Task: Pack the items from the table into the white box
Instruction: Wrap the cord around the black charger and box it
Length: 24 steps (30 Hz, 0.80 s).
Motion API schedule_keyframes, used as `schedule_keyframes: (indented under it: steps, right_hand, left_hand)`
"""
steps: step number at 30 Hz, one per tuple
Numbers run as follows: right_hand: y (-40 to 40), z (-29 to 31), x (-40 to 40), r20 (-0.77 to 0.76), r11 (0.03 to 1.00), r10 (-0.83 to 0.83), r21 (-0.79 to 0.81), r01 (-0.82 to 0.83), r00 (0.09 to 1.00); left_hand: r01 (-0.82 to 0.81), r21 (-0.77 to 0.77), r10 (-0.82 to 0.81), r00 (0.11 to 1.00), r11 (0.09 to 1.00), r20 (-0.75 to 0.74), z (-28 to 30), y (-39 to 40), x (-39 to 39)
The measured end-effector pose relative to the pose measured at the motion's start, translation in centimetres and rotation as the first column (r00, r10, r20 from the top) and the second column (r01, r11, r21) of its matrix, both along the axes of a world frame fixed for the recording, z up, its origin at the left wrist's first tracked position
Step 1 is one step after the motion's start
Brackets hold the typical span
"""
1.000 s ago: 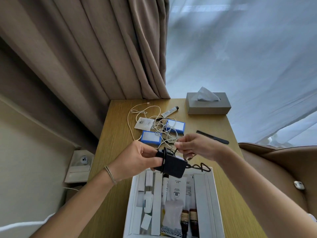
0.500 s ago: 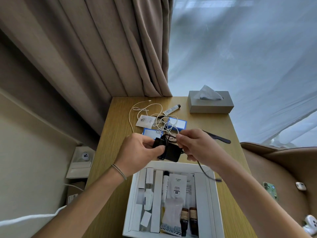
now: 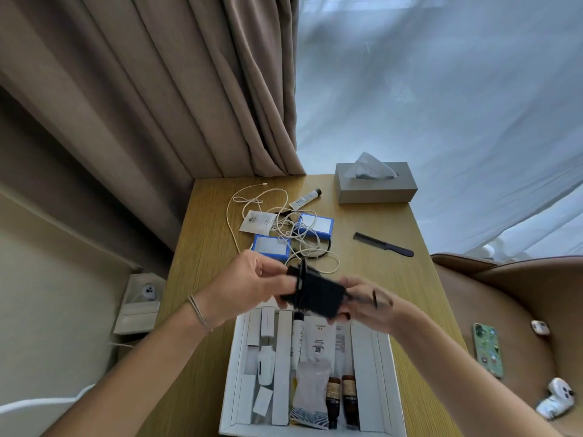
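Note:
Both hands hold a small black charger block [image 3: 315, 294] with a black cord wound around it, just above the far end of the white box [image 3: 383, 373]. My left hand [image 3: 252, 285] grips its left end and my right hand [image 3: 369, 305] its right end. The box holds sachets, two brown bottles and white dividers. Behind my hands on the wooden table [image 3: 205, 279] lie a tangled white cable [image 3: 252, 200], two blue-edged boxes [image 3: 315, 223], a white sachet [image 3: 257, 221], a small tube [image 3: 305, 199] and a black comb [image 3: 383, 244].
A grey tissue box [image 3: 375, 184] stands at the table's far right corner. Curtains hang behind the table. A brown chair on the right carries a phone [image 3: 487, 348] and white earbud cases [image 3: 555, 400].
The black charger has come down and toward me, over the box's far end. My right hand moved from its top to its right end, and the loose cord now sits around the block.

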State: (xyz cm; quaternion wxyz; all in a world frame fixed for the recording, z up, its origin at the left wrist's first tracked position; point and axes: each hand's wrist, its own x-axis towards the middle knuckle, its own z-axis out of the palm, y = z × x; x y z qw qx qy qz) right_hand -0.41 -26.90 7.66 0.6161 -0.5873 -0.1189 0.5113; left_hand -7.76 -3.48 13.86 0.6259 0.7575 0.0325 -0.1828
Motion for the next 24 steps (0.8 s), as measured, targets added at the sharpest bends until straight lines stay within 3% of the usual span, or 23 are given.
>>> schedule_keyframes:
  steps: [2, 5, 10, 15, 18, 24]
  right_hand:
    - [-0.2, 0.9, 1.7, 0.121, 0.994, 0.083, -0.084, -0.074, 0.989]
    - [0.4, 2.8, 3.1, 0.314, 0.971, 0.187, -0.205, -0.126, 0.931]
    - [1.8, 4.9, 1.9, 0.567, 0.938, 0.181, -0.345, 0.032, 0.803]
    - [2.1, 5.6, -0.6, 0.760, 0.896, 0.112, -0.356, 0.265, 0.641]
    - [2.2, 5.3, -2.4, 0.795, 0.866, 0.102, -0.367, 0.340, 0.598]
    - [1.9, 4.1, -4.0, 0.699, 0.830, -0.149, -0.296, 0.472, 0.700]
  left_hand:
    - [0.148, 0.031, -0.146, 0.987, 0.989, -0.067, -0.3, -0.2, -0.2]
    - [0.197, 0.113, -0.182, 0.974, 0.974, -0.133, -0.6, -0.3, -0.2]
    - [0.201, 0.229, -0.167, 0.973, 0.952, -0.160, -1.0, -0.7, -0.1]
    - [0.088, 0.330, -0.053, 0.992, 0.940, -0.115, -1.7, -0.6, -0.4]
    - [-0.012, 0.362, 0.036, 0.998, 0.932, -0.059, -2.2, -1.0, -0.8]
    - [-0.110, 0.396, 0.097, 0.994, 0.912, 0.051, -3.5, -2.7, -1.9]
